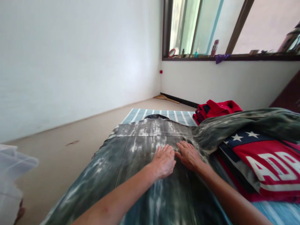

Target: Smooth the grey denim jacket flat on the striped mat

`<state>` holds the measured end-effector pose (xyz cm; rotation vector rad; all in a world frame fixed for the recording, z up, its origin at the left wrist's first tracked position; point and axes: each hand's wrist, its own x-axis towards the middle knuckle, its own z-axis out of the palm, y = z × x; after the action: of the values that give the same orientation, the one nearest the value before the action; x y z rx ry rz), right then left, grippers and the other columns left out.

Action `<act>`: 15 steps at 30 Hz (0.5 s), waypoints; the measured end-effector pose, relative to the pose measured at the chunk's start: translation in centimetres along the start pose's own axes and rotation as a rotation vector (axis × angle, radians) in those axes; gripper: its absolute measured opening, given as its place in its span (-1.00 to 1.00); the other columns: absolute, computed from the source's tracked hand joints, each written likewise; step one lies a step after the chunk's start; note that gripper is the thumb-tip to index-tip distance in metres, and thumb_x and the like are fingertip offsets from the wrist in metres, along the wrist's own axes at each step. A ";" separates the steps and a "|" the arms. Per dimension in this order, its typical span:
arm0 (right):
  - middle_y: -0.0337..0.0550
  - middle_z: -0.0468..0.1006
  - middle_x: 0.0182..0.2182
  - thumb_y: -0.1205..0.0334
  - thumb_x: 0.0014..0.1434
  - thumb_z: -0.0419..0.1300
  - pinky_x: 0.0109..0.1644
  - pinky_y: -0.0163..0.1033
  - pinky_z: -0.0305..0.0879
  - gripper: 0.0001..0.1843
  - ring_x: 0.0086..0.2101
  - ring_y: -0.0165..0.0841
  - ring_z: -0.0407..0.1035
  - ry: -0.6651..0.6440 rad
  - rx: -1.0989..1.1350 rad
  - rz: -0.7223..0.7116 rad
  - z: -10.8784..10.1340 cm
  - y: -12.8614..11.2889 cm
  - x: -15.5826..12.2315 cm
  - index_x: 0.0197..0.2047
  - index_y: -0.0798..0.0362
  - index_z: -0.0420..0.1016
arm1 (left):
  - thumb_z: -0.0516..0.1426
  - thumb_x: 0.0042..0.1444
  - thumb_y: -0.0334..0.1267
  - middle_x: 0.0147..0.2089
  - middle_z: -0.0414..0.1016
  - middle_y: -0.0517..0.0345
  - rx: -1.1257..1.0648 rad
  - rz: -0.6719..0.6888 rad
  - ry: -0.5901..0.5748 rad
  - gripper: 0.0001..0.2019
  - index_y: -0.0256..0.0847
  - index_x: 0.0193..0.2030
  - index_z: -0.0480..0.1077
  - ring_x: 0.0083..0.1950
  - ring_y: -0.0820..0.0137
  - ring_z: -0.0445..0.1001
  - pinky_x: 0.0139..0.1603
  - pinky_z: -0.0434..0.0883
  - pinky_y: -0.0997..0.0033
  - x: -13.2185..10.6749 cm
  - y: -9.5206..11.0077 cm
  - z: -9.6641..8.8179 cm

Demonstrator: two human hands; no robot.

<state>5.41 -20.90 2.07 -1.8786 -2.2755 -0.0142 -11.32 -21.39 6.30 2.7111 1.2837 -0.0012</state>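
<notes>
A dark green tie-dye shirt (131, 156) lies spread flat on a blue striped mat (145, 114), its collar at the far end. My left hand (164, 161) rests palm down on the shirt's middle, fingers flat and together. My right hand (188, 154) lies flat beside it, fingers stretched out, the two hands almost touching. One sleeve of the shirt (248, 122) drapes to the right over other clothes.
A red, white and navy garment with stars and letters (267, 165) lies at the right. Folded red clothes (215, 109) sit behind it. Beige floor (70, 137) and white walls lie left; small items line the window sill (211, 56). A translucent plastic thing (11, 175) sits at the left edge.
</notes>
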 end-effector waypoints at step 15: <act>0.05 0.24 0.30 0.06 0.33 -0.02 0.34 0.08 0.00 -0.46 0.30 -0.12 0.07 0.115 0.055 0.107 4.5 2.6 2.1 0.30 0.08 0.28 | -0.03 0.21 -0.33 -0.05 0.43 0.00 0.104 -0.012 0.100 -0.80 -0.21 -0.09 0.36 0.00 0.17 0.38 -0.01 0.37 0.17 11.5 -2.9 2.3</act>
<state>6.92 -17.80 -2.28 -1.9165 -2.0778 -0.0425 -6.15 -11.00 2.99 2.8239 1.3628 0.0694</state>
